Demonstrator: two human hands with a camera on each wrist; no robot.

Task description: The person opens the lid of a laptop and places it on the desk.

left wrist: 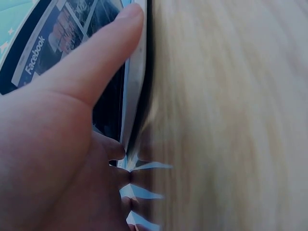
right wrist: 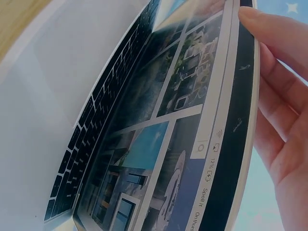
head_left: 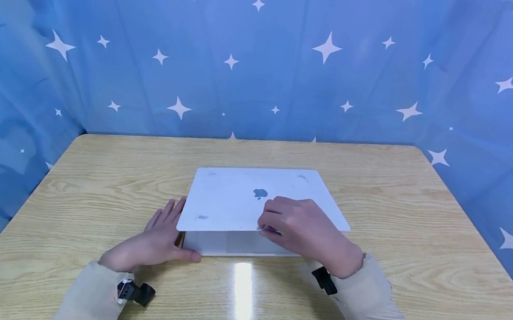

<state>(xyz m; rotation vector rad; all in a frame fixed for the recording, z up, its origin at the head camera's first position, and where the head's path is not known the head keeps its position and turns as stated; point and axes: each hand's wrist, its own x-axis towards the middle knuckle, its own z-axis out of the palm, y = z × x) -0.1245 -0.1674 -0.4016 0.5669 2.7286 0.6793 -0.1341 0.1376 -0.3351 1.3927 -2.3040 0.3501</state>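
A silver laptop [head_left: 228,199] with a dark apple logo stands partly folded on the wooden table, its lid tilted low over the base. My right hand [head_left: 302,231] pinches the lid's front edge, thumb on the screen side and fingers curled over the outer face. In the right wrist view the lit screen [right wrist: 144,139] and black keyboard [right wrist: 103,108] show between lid and base. My left hand [head_left: 157,241] rests at the laptop's left front corner, fingers straight along its side. The left thumb [left wrist: 110,48] lies on the base's edge in the left wrist view.
The wooden table [head_left: 417,252] extends around the laptop on all sides. A blue curtain [head_left: 266,76] with white stars hangs behind the table and along both sides. Dark camera straps [head_left: 137,292] sit on both wrists over pale sleeves.
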